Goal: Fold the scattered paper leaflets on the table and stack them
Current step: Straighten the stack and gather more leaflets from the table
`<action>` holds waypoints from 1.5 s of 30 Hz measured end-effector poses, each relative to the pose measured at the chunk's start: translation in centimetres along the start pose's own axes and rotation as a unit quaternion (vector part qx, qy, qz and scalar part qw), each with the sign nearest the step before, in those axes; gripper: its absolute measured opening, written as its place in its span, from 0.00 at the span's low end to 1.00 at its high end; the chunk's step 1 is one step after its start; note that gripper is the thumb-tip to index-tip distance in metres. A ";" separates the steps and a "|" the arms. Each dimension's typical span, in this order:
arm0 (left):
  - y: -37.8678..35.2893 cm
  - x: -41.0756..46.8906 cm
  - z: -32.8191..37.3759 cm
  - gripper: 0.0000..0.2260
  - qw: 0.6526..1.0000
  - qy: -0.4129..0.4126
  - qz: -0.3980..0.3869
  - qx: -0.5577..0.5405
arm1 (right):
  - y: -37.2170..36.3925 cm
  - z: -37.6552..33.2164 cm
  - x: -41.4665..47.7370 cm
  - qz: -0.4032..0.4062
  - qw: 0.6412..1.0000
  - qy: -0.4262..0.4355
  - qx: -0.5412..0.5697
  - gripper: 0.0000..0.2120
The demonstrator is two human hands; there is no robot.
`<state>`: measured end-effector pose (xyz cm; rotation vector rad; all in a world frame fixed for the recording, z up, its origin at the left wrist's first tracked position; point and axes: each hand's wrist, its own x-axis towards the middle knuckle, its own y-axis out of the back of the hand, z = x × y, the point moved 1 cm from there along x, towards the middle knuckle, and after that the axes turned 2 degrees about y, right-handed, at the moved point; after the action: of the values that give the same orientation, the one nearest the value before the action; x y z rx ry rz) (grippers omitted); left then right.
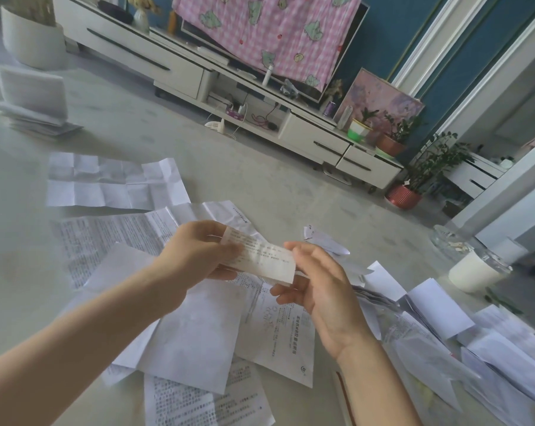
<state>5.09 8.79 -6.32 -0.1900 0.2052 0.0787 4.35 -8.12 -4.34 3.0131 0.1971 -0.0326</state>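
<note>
At 6 o'clock, nearest the person, open leaflets point(192, 342) overlap flat on the pale surface point(20, 241), printed and blank sides mixed. At 4 o'clock lies a looser heap of part-folded sheets point(475, 342).

Above the open sheets, both hands hold one folded leaflet point(260, 256) clear of the surface. It is a narrow printed strip whose long axis runs from 10 o'clock down to 4 o'clock. The left hand point(195, 250) has a narrow grip, pinching the 10 o'clock end between thumb and fingers. The right hand point(318, 290) takes the 4 o'clock end, thumb on top and fingers underneath.

Farther off at 11 o'clock lies a creased blank sheet point(112, 182). At 2 o'clock a white cup point(472, 272) stands just beside a glass ashtray point(450, 241).

Farthest, at 10 o'clock, is the stack of folded leaflets point(32, 109), well apart from both hands. The strip looks about finished, so the move probably turns on this: the stack lies along the strip's own axis, and the left hand is nearer.
</note>
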 end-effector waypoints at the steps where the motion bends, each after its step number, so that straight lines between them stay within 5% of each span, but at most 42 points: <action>1: -0.1 -0.1 0.1 0.05 1.000 -0.002 -0.006 0.000 | 0.0 0.1 0.0 0.013 1.000 0.000 -0.021 0.06; 9: -0.4 -0.5 0.7 0.05 0.998 0.020 -0.053 -0.026 | 3.3 -4.9 2.1 0.103 0.976 0.006 -0.190 0.06; 15: -0.3 -0.6 1.0 0.06 0.997 0.038 -0.055 -0.030 | 8.2 -6.1 7.7 0.050 0.923 -0.208 -0.321 0.06; 24: -0.2 -0.8 1.5 0.06 0.997 0.042 -0.063 -0.034 | 12.7 -2.3 13.2 0.234 0.937 -0.201 -0.166 0.10; 28: 0.1 -0.6 1.6 0.06 0.997 0.046 -0.054 -0.032 | 12.7 -0.6 14.0 0.257 0.903 -0.205 -0.276 0.04; 31: 0.6 -0.2 1.9 0.08 0.998 0.039 -0.033 -0.030 | 13.0 -1.1 14.3 0.283 0.822 -0.160 -0.467 0.06; 33: 1.0 0.1 2.1 0.09 0.999 0.029 -0.005 -0.023 | 12.0 -2.2 14.0 0.268 0.816 -0.100 -0.503 0.05; 37: 2.0 0.9 2.1 0.10 0.998 0.010 0.054 -0.013 | 7.6 -4.0 12.0 0.181 0.887 0.018 -0.423 0.09; 40: 2.6 1.2 2.1 0.11 0.997 0.008 0.075 -0.016 | 2.9 -3.9 9.0 0.000 0.916 0.003 -0.401 0.07; 45: 2.7 1.2 2.3 0.11 0.997 0.001 0.070 -0.017 | -2.7 -2.4 4.6 -0.197 0.885 -0.055 -0.418 0.18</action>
<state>6.43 11.96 -4.80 -0.2102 0.2190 0.2219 8.54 -4.54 -2.45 2.0632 0.6243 -0.1202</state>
